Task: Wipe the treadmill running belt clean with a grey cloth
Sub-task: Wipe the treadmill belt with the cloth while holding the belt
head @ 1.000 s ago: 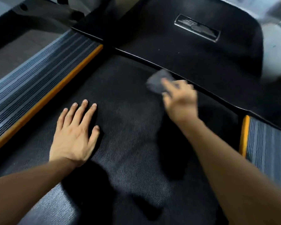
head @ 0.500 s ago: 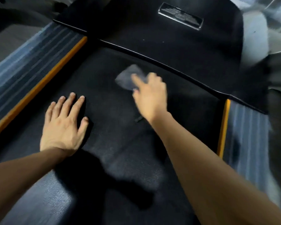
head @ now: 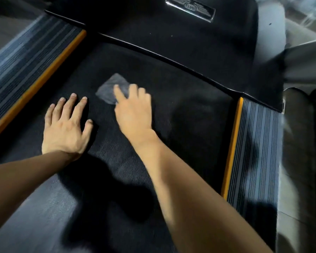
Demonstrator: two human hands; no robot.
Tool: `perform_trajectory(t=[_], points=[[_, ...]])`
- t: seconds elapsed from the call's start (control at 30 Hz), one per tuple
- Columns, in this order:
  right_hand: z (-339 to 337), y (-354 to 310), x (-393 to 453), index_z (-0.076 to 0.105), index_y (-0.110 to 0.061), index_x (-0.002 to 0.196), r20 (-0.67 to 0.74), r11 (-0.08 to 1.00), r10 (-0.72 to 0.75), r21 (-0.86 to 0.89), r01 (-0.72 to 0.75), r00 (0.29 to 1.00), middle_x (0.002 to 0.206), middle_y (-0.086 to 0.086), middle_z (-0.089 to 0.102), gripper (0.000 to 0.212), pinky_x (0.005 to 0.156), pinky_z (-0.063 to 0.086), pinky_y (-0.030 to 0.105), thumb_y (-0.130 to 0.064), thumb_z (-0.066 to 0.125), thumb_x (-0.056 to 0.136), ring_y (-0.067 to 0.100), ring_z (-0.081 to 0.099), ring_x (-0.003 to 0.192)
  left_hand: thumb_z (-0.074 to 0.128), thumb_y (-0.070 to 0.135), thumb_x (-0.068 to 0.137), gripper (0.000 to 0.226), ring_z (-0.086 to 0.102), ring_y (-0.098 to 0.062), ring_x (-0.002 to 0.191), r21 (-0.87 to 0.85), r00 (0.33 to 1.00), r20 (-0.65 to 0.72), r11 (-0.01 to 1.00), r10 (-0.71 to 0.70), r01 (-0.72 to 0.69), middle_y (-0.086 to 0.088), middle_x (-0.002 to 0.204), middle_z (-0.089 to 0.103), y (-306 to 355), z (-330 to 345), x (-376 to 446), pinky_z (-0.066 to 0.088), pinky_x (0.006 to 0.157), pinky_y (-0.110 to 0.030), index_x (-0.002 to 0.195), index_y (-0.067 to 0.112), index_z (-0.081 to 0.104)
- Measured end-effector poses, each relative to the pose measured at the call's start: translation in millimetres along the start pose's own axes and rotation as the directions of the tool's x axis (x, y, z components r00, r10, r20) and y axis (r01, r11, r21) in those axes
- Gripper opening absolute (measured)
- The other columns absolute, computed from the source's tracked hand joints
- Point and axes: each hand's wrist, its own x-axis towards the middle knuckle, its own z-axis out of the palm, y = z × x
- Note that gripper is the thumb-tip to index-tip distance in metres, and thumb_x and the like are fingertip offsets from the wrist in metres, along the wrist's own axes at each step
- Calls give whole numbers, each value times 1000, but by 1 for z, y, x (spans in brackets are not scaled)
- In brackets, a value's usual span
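Observation:
The black textured running belt (head: 190, 114) fills the middle of the view. A small grey cloth (head: 109, 88) lies flat on it near the belt's far end. My right hand (head: 133, 110) presses down on the cloth's near right part, fingers stretched over it, so part of the cloth is hidden. My left hand (head: 66, 126) rests flat on the belt just left of the cloth, fingers spread, holding nothing.
Ribbed grey side rails with orange edge strips run along the left (head: 35, 70) and right (head: 254, 143) of the belt. The black motor cover (head: 190, 42) with a metal badge (head: 190, 8) rises beyond the belt. Pale floor lies at the far right.
My right hand has slid the cloth leftward across the belt, from near the motor cover's edge toward my left hand. The left hand has stayed flat on the belt.

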Motion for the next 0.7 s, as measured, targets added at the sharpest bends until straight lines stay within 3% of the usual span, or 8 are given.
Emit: perform_trajectory(t=[0.07,0.1,0.17,0.23,0.3,0.4,0.5,0.7], points=[[-7,7,-1,56,-26,135,40,996,-91,20,90,995,110,10,58,53,76,36,40,-33,60,83,31,52,94,32,48,94,68,22,-37,153,-8,1000,6,1000,7,-7,-12,166,29,-1,-2,0,10,126,-50,157,22,33],[-10,28,-5,57,-26,133,14,998,-58,-12,58,998,107,10,58,52,73,38,40,-31,61,81,32,54,91,32,49,94,68,22,-37,153,-15,1000,12,1000,10,-9,-13,166,29,-2,-2,1,10,126,-50,157,22,33],[-17,92,-22,57,-26,131,-20,984,168,-55,-169,986,106,14,58,51,72,42,41,-28,60,80,36,55,91,31,50,94,68,21,-37,153,-23,1000,17,1000,16,-15,-13,166,29,-3,-1,3,10,126,-49,156,23,32],[-27,155,-50,44,-26,140,-5,894,431,-129,-428,902,121,17,52,51,84,42,45,-29,53,89,38,51,105,30,51,94,68,21,-36,153,-2,1000,11,1000,6,-6,-12,166,28,-4,3,1,10,126,-49,157,24,31],[-31,186,-71,27,-22,149,14,826,533,-225,-517,846,137,19,42,56,101,37,45,-31,46,97,37,44,120,29,52,94,69,19,-35,154,14,1000,14,1000,4,-4,-11,167,27,-6,5,2,9,126,-48,157,25,30],[-22,189,-77,13,-16,154,33,862,489,-167,-478,871,153,18,25,62,113,30,42,-28,42,100,33,34,136,28,50,95,68,22,-37,153,35,1000,16,999,11,-11,-13,166,29,1,-1,0,11,125,-50,157,21,33],[-22,190,-76,9,-14,155,93,892,451,-27,-451,887,159,20,14,64,118,22,41,-23,40,100,33,21,144,31,41,99,62,34,-44,146,54,998,-33,997,51,-49,-20,161,35,18,-5,-35,23,120,-56,154,15,40],[-24,191,-78,24,-18,153,18,896,431,108,-431,902,154,19,26,57,108,31,45,-21,44,99,37,34,134,32,49,98,69,14,-30,158,28,982,107,987,153,-157,-8,170,18,27,-5,-143,13,127,-51,162,24,23]])
